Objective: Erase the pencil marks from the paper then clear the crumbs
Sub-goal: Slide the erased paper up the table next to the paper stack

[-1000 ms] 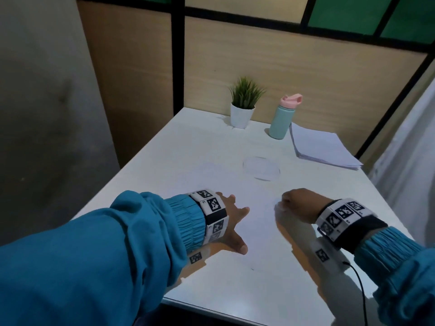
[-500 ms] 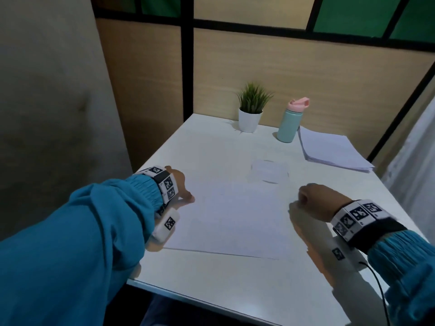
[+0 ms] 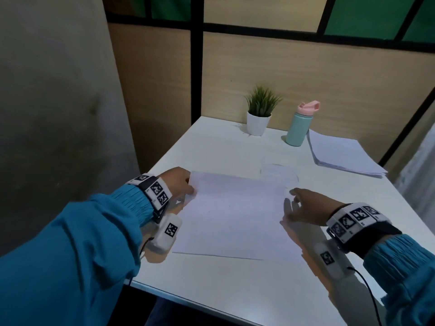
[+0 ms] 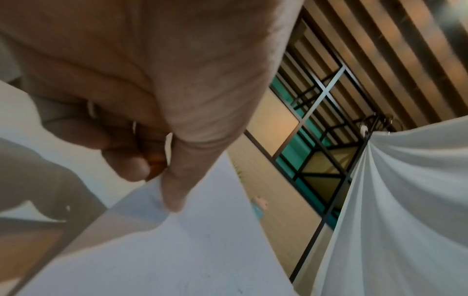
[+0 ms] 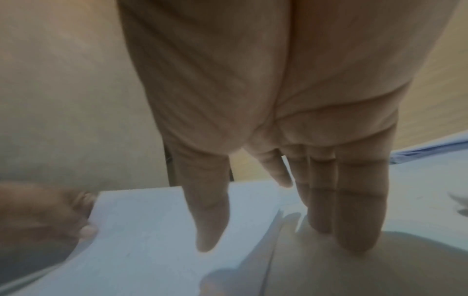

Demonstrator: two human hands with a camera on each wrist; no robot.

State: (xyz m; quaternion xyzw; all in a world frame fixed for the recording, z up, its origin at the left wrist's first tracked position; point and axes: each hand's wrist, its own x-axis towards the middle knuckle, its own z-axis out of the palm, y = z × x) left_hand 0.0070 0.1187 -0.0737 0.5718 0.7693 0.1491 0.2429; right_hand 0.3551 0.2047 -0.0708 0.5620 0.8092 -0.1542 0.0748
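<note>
A white sheet of paper (image 3: 235, 215) lies mid-table with a few tiny dark specks on it. My left hand (image 3: 190, 187) pinches its far left edge between thumb and fingers, and that edge is raised off the table. The left wrist view shows the thumb on top of the paper (image 4: 190, 250), with the left hand (image 4: 162, 180) curled under its edge. My right hand (image 3: 294, 201) is at the sheet's right edge with straight, spread fingers. In the right wrist view the right hand (image 5: 273, 236) touches the table with its fingertips (image 5: 354, 236), its thumb over the paper (image 5: 142, 230). No eraser shows.
At the back of the white table (image 3: 223, 290) stand a small potted plant (image 3: 260, 114) and a teal bottle with a pink lid (image 3: 299, 128). A stack of white sheets (image 3: 341, 154) lies back right. A faint pale patch (image 3: 279, 172) lies just beyond the paper.
My left hand left the middle of the paper, moved to its left edge and pinched it, raising it. My right hand went from a fist to straight fingers.
</note>
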